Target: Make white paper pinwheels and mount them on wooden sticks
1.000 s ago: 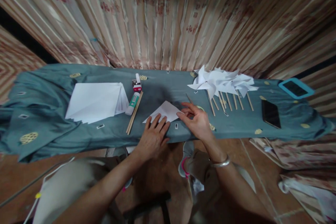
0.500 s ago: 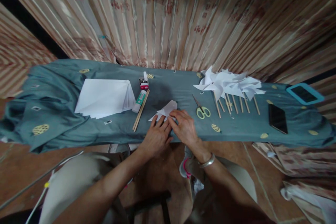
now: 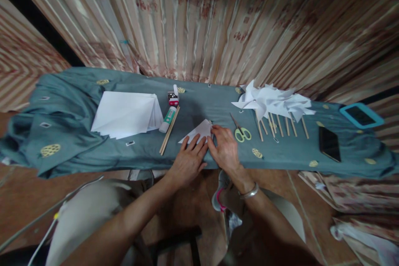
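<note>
A folded sheet of white paper (image 3: 201,129), roughly triangular, lies on the cloth in front of me. My left hand (image 3: 190,158) rests on its near edge with the fingers spread flat. At the paper's right edge is my right hand (image 3: 225,145), its thumb and forefinger against the paper; whether they pinch it is hard to see. To the left lie wooden sticks (image 3: 169,131) and a glue stick (image 3: 168,119). Scissors (image 3: 241,132) with pale green handles lie open just right of my right hand.
A stack of white paper (image 3: 124,112) lies on the left. Behind the glue stick stands a small open red-and-white box (image 3: 173,96). White paper pinwheels (image 3: 271,99) on sticks lie to the right, then a black phone (image 3: 329,143) and a blue-framed device (image 3: 361,115). Curtains hang behind.
The paper's raised flap now lies flat, giving a triangular outline. My right hand has slid a little right to the paper's edge; my left hand stays pressed on it.
</note>
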`<state>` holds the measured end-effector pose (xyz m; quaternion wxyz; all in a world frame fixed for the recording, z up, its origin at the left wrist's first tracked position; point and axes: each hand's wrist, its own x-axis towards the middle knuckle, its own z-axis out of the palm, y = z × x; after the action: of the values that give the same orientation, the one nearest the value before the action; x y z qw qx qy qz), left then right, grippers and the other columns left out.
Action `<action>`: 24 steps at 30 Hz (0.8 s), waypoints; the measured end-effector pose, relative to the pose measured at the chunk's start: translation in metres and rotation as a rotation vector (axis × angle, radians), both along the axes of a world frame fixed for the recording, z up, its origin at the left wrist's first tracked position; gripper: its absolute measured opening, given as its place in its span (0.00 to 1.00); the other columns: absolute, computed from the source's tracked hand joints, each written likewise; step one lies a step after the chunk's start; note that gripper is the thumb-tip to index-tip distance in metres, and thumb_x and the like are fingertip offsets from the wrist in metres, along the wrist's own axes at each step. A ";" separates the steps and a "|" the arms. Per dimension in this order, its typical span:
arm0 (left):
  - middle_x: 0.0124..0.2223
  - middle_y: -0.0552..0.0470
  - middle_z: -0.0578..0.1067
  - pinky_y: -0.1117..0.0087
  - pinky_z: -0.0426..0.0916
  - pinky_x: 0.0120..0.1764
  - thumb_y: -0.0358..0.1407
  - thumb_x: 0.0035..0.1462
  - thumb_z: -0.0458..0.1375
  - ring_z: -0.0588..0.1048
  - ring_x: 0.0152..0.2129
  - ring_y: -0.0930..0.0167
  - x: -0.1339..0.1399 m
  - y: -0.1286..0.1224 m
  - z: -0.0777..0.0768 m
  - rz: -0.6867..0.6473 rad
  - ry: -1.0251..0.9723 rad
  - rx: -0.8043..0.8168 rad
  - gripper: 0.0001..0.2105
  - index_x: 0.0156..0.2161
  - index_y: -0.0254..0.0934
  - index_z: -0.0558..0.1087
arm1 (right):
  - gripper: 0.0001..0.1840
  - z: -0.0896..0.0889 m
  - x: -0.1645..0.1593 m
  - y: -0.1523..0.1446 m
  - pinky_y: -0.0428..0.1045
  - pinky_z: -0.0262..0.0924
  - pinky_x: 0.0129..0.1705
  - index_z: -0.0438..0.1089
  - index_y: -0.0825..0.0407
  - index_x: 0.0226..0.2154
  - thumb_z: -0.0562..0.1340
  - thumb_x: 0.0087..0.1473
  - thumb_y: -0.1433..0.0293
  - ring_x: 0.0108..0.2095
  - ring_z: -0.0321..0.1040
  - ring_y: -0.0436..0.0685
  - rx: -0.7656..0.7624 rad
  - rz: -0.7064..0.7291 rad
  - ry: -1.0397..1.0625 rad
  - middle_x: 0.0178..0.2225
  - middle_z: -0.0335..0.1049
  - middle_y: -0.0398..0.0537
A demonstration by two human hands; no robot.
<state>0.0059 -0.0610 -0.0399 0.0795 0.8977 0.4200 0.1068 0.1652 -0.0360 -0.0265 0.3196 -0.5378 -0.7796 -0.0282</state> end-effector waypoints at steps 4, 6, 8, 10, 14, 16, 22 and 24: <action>0.63 0.38 0.65 0.46 0.48 0.62 0.39 0.60 0.56 0.59 0.62 0.56 -0.014 -0.004 0.005 0.029 -0.027 0.033 0.25 0.59 0.29 0.63 | 0.13 0.003 0.003 0.001 0.56 0.64 0.50 0.72 0.57 0.43 0.54 0.61 0.71 0.45 0.68 0.61 0.017 0.013 -0.045 0.46 0.75 0.57; 0.60 0.37 0.68 0.49 0.51 0.61 0.38 0.60 0.57 0.62 0.59 0.57 -0.024 -0.006 0.007 0.055 -0.037 0.060 0.24 0.58 0.27 0.64 | 0.13 0.004 0.004 0.001 0.55 0.64 0.50 0.72 0.57 0.43 0.54 0.62 0.72 0.45 0.68 0.61 0.022 0.003 -0.065 0.46 0.75 0.57; 0.58 0.37 0.70 0.50 0.54 0.59 0.37 0.59 0.58 0.65 0.57 0.57 -0.034 -0.008 0.009 0.089 -0.037 0.087 0.23 0.57 0.28 0.65 | 0.13 0.004 0.003 0.001 0.55 0.64 0.49 0.73 0.57 0.44 0.55 0.62 0.72 0.45 0.67 0.61 0.012 0.015 -0.095 0.45 0.75 0.56; 0.56 0.38 0.71 0.52 0.56 0.57 0.37 0.59 0.58 0.66 0.54 0.57 -0.041 -0.010 0.009 0.116 -0.031 0.102 0.22 0.57 0.29 0.66 | 0.14 0.004 0.000 0.000 0.55 0.64 0.49 0.73 0.56 0.44 0.54 0.62 0.72 0.45 0.67 0.60 -0.014 0.049 -0.134 0.45 0.75 0.56; 0.55 0.39 0.72 0.54 0.60 0.52 0.37 0.59 0.58 0.67 0.52 0.57 -0.048 -0.013 0.007 0.128 -0.015 0.118 0.22 0.57 0.31 0.66 | 0.15 0.000 -0.009 -0.005 0.53 0.65 0.48 0.73 0.56 0.45 0.54 0.62 0.73 0.44 0.66 0.60 -0.040 0.134 -0.212 0.46 0.74 0.56; 0.55 0.39 0.72 0.55 0.60 0.52 0.37 0.59 0.58 0.67 0.52 0.57 -0.049 -0.015 0.007 0.124 -0.011 0.128 0.22 0.56 0.30 0.67 | 0.15 -0.003 -0.013 -0.007 0.53 0.65 0.48 0.73 0.55 0.46 0.54 0.62 0.74 0.44 0.66 0.59 -0.041 0.171 -0.241 0.47 0.74 0.55; 0.56 0.40 0.72 0.56 0.58 0.54 0.34 0.60 0.56 0.68 0.53 0.58 -0.056 -0.023 0.009 0.103 -0.005 0.157 0.18 0.54 0.29 0.69 | 0.16 -0.011 -0.018 -0.009 0.54 0.64 0.48 0.72 0.55 0.49 0.56 0.61 0.74 0.46 0.65 0.60 -0.042 0.216 -0.314 0.49 0.73 0.55; 0.56 0.40 0.73 0.55 0.57 0.55 0.33 0.60 0.56 0.68 0.53 0.59 -0.058 -0.025 0.010 0.100 -0.009 0.158 0.16 0.53 0.30 0.70 | 0.16 -0.011 -0.019 -0.010 0.54 0.64 0.48 0.72 0.55 0.49 0.56 0.60 0.74 0.45 0.65 0.60 -0.038 0.217 -0.341 0.49 0.73 0.54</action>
<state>-0.0519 -0.0864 -0.0294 0.0051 0.8787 0.4540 0.1476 0.1461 -0.0455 -0.0375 0.1739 -0.4441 -0.8762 -0.0694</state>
